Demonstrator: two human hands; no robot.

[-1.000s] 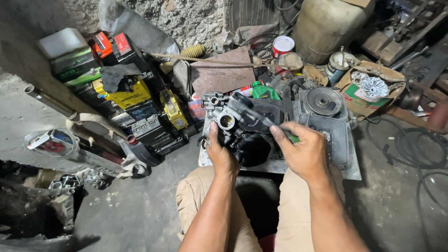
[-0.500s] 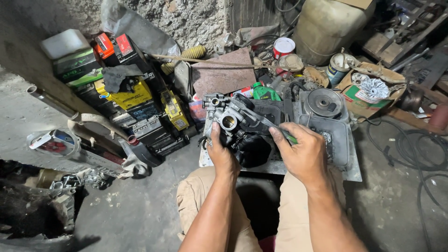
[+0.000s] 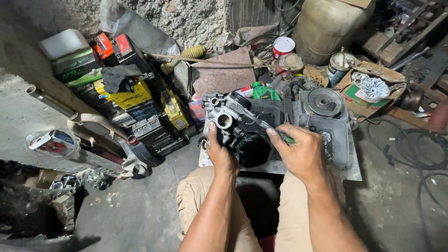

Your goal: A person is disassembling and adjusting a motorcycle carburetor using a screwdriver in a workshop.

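fingers: left hand (image 3: 221, 154) grips carburetor (image 3: 228, 122) | right hand (image 3: 301, 154) pinches screwdriver (image 3: 266, 125)

A carburetor (image 3: 227, 122) sits on a tray (image 3: 354, 173) between the left hand (image 3: 221, 154) and right hand (image 3: 302, 153), with stacked batteries (image 3: 122, 95) left of the hands, an engine cover (image 3: 326, 116) right, cans (image 3: 283, 46) beyond.
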